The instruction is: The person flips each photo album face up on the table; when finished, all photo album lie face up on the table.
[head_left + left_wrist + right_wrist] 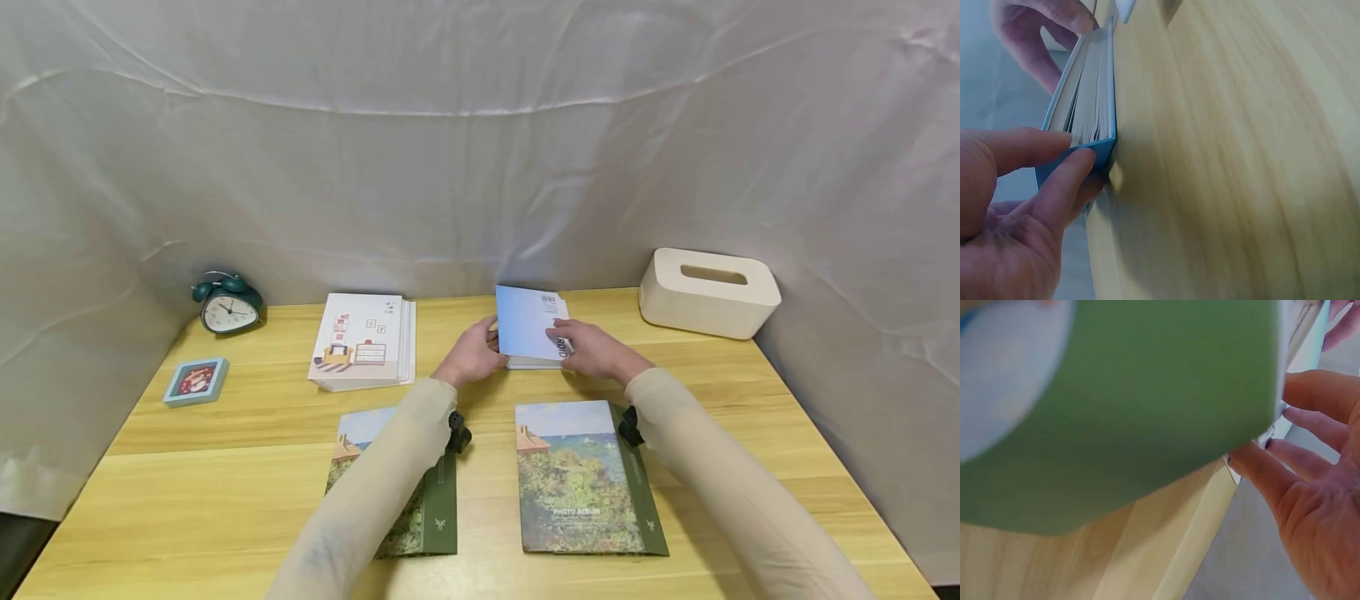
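Note:
A thick blue hardcover book (521,325) with a barcode and dark lettering lies at the back middle of the table, between both hands. My left hand (476,354) grips its left side, and in the left wrist view the thumb and fingers press the blue spine corner beside the page edges (1088,94). On the opposite side my right hand (600,350) holds the book, thumb on the cover near the lettering. In the right wrist view, that hand's fingers (1316,394) reach the book's edge, partly hidden by a green album flap (1166,412).
Two photo albums with landscape covers, one album (577,479) at right and another album (441,508) under my left forearm, lie in front. White illustrated books (363,337) are stacked at left. An alarm clock (228,308), small picture frame (197,382) and white tissue box (708,296) stand around.

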`<state>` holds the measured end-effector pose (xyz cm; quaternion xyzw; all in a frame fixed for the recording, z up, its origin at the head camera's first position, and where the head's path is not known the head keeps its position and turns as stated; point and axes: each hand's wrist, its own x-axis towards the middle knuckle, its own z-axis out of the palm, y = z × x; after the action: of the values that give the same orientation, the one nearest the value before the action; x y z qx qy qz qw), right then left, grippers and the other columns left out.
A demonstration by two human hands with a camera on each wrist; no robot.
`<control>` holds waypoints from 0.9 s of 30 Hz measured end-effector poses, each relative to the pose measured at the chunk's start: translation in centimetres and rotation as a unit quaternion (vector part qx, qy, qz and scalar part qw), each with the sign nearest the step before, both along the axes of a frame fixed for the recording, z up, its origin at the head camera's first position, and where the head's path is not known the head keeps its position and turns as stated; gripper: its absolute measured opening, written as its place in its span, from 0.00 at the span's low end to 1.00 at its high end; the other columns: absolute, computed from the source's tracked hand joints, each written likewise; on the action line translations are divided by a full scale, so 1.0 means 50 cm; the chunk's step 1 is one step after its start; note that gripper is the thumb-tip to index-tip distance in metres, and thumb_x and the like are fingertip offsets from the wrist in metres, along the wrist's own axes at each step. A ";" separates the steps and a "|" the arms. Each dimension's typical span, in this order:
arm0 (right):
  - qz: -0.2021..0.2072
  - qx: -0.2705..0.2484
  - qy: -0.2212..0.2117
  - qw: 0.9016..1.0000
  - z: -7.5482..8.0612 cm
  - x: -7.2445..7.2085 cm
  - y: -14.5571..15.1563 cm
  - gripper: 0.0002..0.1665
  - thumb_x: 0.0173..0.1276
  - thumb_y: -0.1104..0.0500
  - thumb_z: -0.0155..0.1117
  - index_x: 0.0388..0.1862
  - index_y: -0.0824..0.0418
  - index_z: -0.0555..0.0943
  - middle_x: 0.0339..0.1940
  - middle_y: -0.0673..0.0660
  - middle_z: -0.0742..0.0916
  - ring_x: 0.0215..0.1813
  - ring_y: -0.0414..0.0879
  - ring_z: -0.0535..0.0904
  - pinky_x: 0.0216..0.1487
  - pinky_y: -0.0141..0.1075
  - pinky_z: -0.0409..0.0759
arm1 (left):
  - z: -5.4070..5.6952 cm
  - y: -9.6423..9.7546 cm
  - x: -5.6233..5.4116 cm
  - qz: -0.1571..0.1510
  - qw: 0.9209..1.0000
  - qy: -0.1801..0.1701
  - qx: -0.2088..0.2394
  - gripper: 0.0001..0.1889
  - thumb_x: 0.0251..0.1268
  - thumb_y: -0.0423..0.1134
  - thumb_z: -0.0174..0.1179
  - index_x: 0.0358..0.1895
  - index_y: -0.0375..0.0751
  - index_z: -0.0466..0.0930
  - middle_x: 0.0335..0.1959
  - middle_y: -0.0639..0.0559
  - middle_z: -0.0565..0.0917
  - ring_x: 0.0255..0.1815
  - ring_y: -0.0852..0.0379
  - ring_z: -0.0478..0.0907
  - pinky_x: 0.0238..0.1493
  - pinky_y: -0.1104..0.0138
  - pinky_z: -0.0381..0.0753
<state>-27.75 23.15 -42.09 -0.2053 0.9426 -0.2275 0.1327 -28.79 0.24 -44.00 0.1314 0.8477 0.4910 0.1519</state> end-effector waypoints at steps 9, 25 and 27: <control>0.009 0.003 -0.017 1.000 0.002 0.004 -0.001 0.41 0.64 0.69 0.64 0.75 0.66 0.62 0.77 0.69 0.57 0.75 0.67 0.53 0.72 0.57 0.54 | 0.000 -0.005 0.002 -0.003 1.000 0.004 -0.003 0.43 0.61 0.23 0.62 0.77 0.32 0.48 0.70 0.35 0.66 0.67 0.46 0.69 0.61 0.64 0.73; -0.002 -0.007 -0.033 0.999 0.002 0.001 0.006 0.36 0.67 0.66 0.63 0.74 0.64 0.66 0.77 0.69 0.56 0.76 0.67 0.50 0.72 0.59 0.53 | -0.002 -0.016 0.001 0.005 0.999 -0.026 0.022 0.43 0.62 0.22 0.61 0.78 0.35 0.48 0.69 0.34 0.67 0.66 0.45 0.70 0.57 0.64 0.77; -0.004 -0.012 -0.037 0.999 0.002 0.001 0.007 0.35 0.68 0.66 0.63 0.74 0.64 0.66 0.78 0.69 0.55 0.76 0.67 0.49 0.71 0.59 0.53 | -0.002 -0.017 0.000 0.009 0.999 -0.030 0.024 0.43 0.62 0.22 0.60 0.78 0.35 0.48 0.69 0.34 0.68 0.66 0.46 0.70 0.56 0.65 0.78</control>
<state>-27.68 23.49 -42.00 -0.1948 0.9349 -0.2471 0.1644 -28.79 -0.60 -44.12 0.1125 0.8317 0.5164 0.1700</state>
